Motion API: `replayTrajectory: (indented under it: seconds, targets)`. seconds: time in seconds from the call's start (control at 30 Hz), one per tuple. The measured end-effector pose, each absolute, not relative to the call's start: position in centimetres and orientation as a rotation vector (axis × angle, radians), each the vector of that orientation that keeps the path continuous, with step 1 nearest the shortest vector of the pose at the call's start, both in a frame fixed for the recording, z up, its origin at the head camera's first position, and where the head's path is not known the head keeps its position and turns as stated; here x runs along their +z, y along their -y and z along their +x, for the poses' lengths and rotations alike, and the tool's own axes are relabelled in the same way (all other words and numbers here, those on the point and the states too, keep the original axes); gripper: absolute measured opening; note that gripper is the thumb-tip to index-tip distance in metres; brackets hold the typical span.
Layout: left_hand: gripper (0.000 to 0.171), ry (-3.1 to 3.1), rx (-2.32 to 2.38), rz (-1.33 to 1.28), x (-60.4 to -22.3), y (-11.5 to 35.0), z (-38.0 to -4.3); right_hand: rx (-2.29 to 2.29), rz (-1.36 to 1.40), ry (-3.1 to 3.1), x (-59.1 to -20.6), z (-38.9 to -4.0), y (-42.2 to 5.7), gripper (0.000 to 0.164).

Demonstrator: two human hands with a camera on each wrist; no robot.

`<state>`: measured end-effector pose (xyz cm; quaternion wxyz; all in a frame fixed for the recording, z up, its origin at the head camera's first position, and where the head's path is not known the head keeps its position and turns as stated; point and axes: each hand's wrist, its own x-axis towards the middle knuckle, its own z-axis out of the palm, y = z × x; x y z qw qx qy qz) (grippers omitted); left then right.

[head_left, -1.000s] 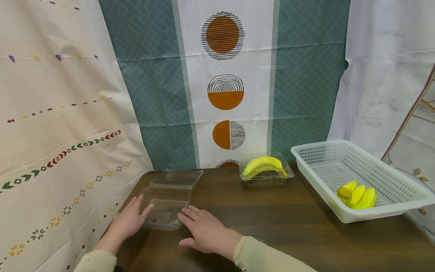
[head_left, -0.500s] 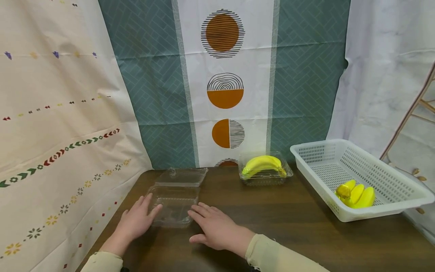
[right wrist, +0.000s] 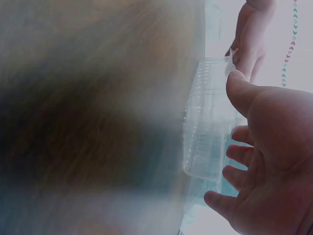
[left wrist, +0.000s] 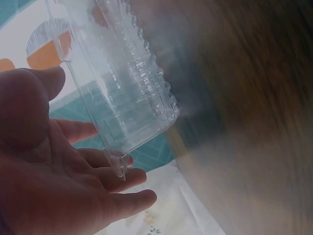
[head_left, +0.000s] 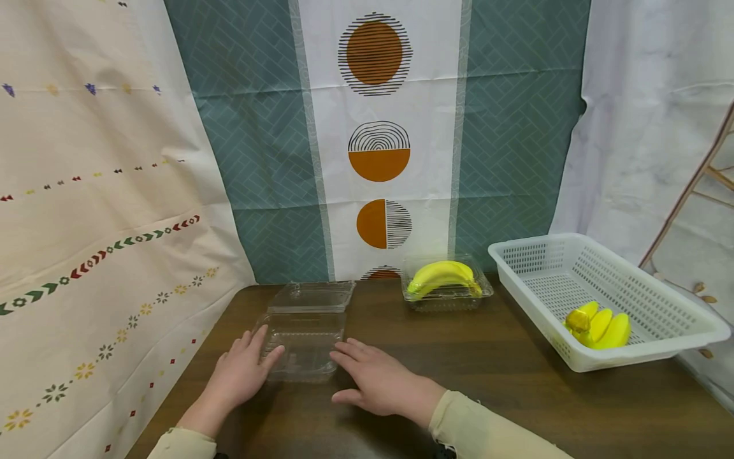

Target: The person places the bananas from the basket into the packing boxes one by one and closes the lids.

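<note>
A clear plastic clamshell box [head_left: 306,344] lies unfolded on the brown table, its lid [head_left: 312,296] flat toward the back wall. My left hand [head_left: 241,370] is at the box's left side with fingers extended; in the left wrist view the fingers [left wrist: 122,178] reach beside the box's corner. On the opposite side, my right hand [head_left: 378,379] has its fingertips by the right edge, fingers mostly straight. The right wrist view shows the box wall [right wrist: 208,122] between both hands. Whether the fingertips press on the plastic is hard to tell. Neither hand curls round it.
At the back stands another clear box [head_left: 447,306] with a bunch of bananas [head_left: 444,278]. A white perforated basket [head_left: 527,312] on the right holds more bananas [head_left: 599,326]. Patterned cloths hang behind the table [head_left: 459,382] and along its left side.
The open clamshell box has shifted to the right and turned straighter. Both hands have moved right along with it. The basket and the boxed bananas stay in place.
</note>
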<state>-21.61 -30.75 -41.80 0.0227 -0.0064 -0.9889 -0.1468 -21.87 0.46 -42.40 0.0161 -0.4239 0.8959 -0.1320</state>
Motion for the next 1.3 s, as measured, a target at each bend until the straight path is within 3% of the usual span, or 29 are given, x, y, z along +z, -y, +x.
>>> replayTrajectory:
  seconds: [0.5, 1.3]
  targets:
    - [0.079, 3.037, -0.476, -0.089, -41.6, 27.8, -20.3, -0.474, -1.239, -2.767, -42.0, -22.2, -3.3, 0.075]
    - [0.087, 3.051, -0.586, -0.146, -42.0, 25.0, -19.4, -0.595, -1.156, -2.759, -42.2, -22.8, -7.3, 0.071]
